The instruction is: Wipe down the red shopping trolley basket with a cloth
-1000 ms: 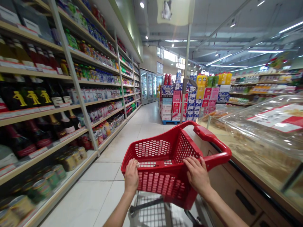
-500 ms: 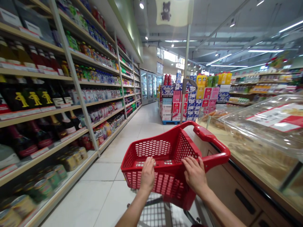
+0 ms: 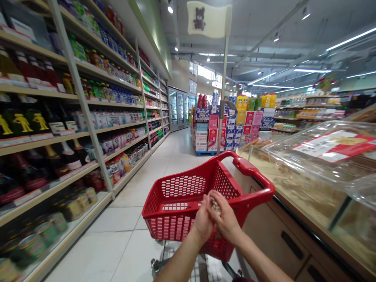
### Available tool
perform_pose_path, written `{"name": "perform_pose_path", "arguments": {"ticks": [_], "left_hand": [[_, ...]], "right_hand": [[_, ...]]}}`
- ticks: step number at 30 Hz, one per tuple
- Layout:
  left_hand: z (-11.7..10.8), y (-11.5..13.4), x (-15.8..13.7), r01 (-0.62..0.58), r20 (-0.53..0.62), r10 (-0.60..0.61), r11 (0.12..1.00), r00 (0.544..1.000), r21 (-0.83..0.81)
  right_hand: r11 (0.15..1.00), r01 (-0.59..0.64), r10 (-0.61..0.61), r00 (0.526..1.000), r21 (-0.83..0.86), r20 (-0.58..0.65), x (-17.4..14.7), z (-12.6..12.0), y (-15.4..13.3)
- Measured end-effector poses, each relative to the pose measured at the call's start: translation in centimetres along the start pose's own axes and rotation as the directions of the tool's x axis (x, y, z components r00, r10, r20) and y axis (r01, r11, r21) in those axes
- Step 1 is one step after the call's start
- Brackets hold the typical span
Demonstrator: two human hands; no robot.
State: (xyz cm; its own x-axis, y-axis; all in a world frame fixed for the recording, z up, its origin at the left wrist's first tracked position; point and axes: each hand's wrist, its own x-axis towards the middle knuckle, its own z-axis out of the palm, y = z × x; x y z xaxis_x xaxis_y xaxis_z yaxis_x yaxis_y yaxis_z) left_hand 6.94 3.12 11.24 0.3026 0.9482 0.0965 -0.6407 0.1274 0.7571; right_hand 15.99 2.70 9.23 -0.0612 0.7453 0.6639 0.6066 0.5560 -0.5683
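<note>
My left hand [image 3: 204,219] and my right hand [image 3: 225,214] meet over the near side of a red plastic shopping cart [image 3: 173,221]. Their fingers are curled and touch each other. Between them shows a small pale, speckled thing [image 3: 216,205], mostly hidden, whose kind I cannot make out. Inside the cart's basket, the perforated red floor [image 3: 174,206] is visible beyond my hands. The cart's handle [image 3: 264,188] juts to the right, with neither hand on it.
Shelves of bottles and cans [image 3: 111,102] line the left side. On the right stands a counter with clear plastic lids [image 3: 311,156]. Stacked drink cartons [image 3: 216,135] are ahead, beside a pole carrying a bear flag [image 3: 210,19]. A tiled aisle [image 3: 173,143] runs toward glass-door coolers [image 3: 179,107].
My hands, apart over the cart's near side before, have come together. The left moved right and the right moved left. The whole view has shifted slightly, with the cart appearing further left.
</note>
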Motion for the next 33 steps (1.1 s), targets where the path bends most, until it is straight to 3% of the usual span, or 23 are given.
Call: {"name": "perform_pose_path", "arguments": {"ticks": [4,8,13,15,17,19,21,23,25,27,29,31,33], "left_hand": [[-0.3,1.3,0.1,0.001,-0.054,0.002,0.998,0.999,0.057],[-0.2,1.3,0.4,-0.022,0.018,0.018,0.964,1.000,0.264],[-0.9,2.0,0.4,0.043,-0.045,-0.026,0.902,0.999,0.431],[-1.6,3.4,0.1,0.044,-0.048,-0.022,0.866,0.999,0.498],[-2.4,4.9,-0.4,0.071,-0.021,-0.071,0.834,0.997,0.547],[-2.8,6.0,-1.0,0.121,0.009,-0.146,0.854,0.989,0.507],[-2.8,6.4,-1.5,0.143,0.024,-0.166,0.904,0.986,0.404],[-2.5,6.4,-1.9,0.145,0.034,-0.167,0.927,0.985,0.345],[-2.0,6.4,-2.1,0.140,0.036,-0.164,0.921,0.986,0.363],[-1.6,6.7,-1.9,0.099,0.032,-0.123,0.907,0.992,0.410],[-1.4,7.3,-1.6,0.027,0.014,-0.037,0.887,0.999,0.460],[-1.4,7.7,-1.1,-0.049,-0.031,0.077,0.851,0.997,0.523],[-1.8,7.7,-0.8,-0.106,-0.121,0.222,0.790,0.968,0.603]], "right_hand": [[0.997,0.063,-0.063,0.998,0.034,-0.001,0.1,-0.4,0.1],[0.965,-0.098,0.131,0.984,0.244,-0.119,1.2,-1.6,-0.9],[0.818,-0.262,0.290,0.957,0.513,0.025,3.6,-3.9,-2.8],[0.734,-0.335,0.429,0.903,0.591,-0.021,4.3,-5.1,-2.6],[0.607,-0.384,0.581,0.811,0.696,-0.059,4.8,-6.1,-2.0],[0.518,-0.377,0.658,0.749,0.768,-0.077,5.2,-6.9,-1.3],[0.528,-0.370,0.656,0.749,0.764,-0.090,5.5,-7.2,-1.0],[0.594,-0.385,0.602,0.796,0.706,-0.072,5.3,-6.9,-1.4],[0.624,-0.440,0.521,0.850,0.646,0.076,4.6,-6.1,-2.4],[0.586,-0.507,0.394,0.860,0.632,0.325,3.2,-4.9,-3.5],[0.509,-0.568,0.252,0.817,0.647,0.518,1.7,-3.5,-4.4],[0.438,-0.593,0.236,0.801,0.676,0.550,0.7,-2.5,-4.7],[0.378,-0.592,0.366,0.802,0.711,0.472,0.7,-2.3,-4.5]]}}
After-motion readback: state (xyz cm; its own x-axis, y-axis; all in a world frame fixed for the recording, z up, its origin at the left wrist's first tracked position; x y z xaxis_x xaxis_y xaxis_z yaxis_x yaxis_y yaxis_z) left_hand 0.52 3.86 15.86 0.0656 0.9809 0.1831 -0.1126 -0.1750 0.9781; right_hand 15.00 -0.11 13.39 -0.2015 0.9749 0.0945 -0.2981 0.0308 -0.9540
